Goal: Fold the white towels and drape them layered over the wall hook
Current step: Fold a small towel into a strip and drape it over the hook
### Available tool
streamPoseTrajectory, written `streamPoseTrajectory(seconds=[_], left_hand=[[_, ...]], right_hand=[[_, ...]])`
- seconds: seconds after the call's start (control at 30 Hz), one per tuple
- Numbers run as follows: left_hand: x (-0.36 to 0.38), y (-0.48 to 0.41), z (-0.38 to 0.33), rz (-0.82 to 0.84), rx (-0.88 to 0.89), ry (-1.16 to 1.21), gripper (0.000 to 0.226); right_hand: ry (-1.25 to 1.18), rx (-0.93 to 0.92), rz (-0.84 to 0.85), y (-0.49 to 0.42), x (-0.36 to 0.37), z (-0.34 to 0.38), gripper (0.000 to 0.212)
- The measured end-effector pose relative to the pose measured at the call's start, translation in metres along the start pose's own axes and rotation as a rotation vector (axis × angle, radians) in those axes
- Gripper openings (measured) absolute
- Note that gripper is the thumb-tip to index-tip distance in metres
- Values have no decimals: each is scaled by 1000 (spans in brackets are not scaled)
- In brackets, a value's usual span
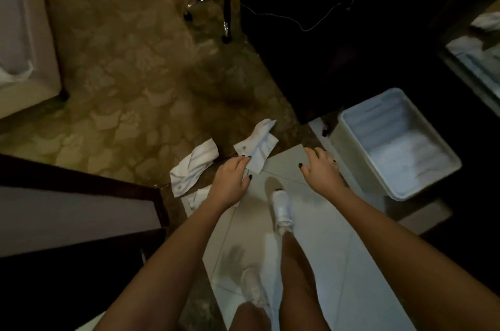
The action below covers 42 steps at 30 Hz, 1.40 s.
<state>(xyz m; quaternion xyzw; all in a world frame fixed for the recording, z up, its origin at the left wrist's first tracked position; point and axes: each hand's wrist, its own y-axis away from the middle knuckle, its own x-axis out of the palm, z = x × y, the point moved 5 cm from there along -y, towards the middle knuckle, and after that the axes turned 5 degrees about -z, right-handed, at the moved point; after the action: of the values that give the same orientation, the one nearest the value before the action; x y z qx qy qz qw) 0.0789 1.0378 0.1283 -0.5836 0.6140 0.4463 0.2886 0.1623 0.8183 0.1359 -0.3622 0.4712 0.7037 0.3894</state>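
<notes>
White cloth (258, 142) lies crumpled on the floor where the carpet meets the tiles. A second white piece (193, 165) lies to its left, and a smaller bit (196, 199) shows under my left forearm. My left hand (232, 179) reaches down over the near edge of the first cloth, fingers loosely bent; whether it touches the cloth is unclear. My right hand (322, 167) hangs spread over the tiles, holding nothing. No wall hook is in view.
A white waste bin (349, 138) with a liner stands to the right. Dark furniture (324, 60) rises behind it, with a cable (284, 16) and chair base (216, 3) further back. A bed corner (29, 73) sits far left. A dark door edge (81, 211) is at my left. My white shoes (282, 209) stand on the tiles.
</notes>
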Motion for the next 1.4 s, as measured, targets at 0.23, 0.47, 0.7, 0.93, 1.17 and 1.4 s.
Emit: streamPoseTrajectory(seconds=[0.23, 0.47, 0.7, 0.93, 1.17, 1.4], left_hand=[[130, -175, 89, 120, 26, -88, 51], [272, -329, 165, 110, -108, 103, 48], [388, -437, 207, 99, -151, 229, 47], [449, -495, 234, 140, -211, 356, 55], [448, -486, 235, 79, -293, 460, 37], [352, -433, 227, -3, -387, 691, 43]], right_hand=[[-113, 38, 26, -188, 130, -40, 53], [-278, 55, -14, -330, 285, -87, 46], [-364, -88, -37, -436, 394, -111, 32], [-117, -74, -66, -485, 465, -126, 44], [60, -28, -49, -488, 481, -103, 44], [-511, 2, -55, -432, 406, -85, 15]])
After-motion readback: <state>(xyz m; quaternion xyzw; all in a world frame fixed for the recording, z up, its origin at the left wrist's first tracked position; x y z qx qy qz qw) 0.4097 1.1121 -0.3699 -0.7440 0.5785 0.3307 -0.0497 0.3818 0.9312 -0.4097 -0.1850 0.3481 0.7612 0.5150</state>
